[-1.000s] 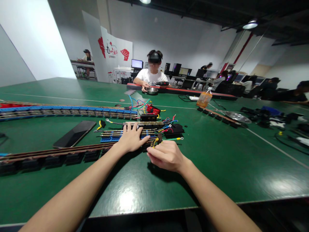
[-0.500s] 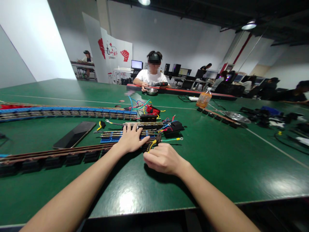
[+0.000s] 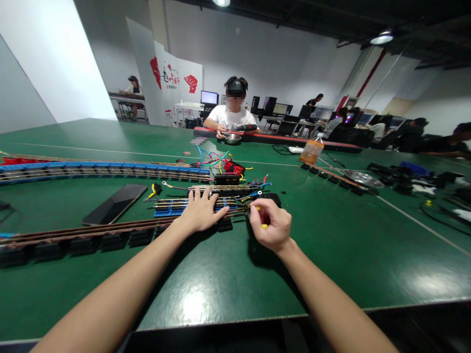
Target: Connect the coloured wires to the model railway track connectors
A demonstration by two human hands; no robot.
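Observation:
My left hand (image 3: 198,212) lies flat with its fingers spread across short rail strips. Under and beside it are a blue-based strip (image 3: 167,210) and a darker strip with brass rails (image 3: 231,189). My right hand (image 3: 271,223) is closed around small pliers with yellow-and-black handles (image 3: 264,226). Most of the pliers is hidden in my fingers, and the dark jaws point left at the strip ends. Loose wires with ring terminals (image 3: 259,193) and a black block (image 3: 274,197) sit just beyond my right hand.
A brown-railed strip (image 3: 121,229) runs left along the near side, by a phone (image 3: 115,203). Farther back are a long blue track (image 3: 147,171) and a red connector with wires (image 3: 233,167). A bottle (image 3: 312,151) and metal dish (image 3: 363,178) stand right. A co-worker (image 3: 232,116) sits opposite.
My right hand has moved right and slightly away from me with the pliers, and turned so that its fingers face left. My left hand has stayed in place.

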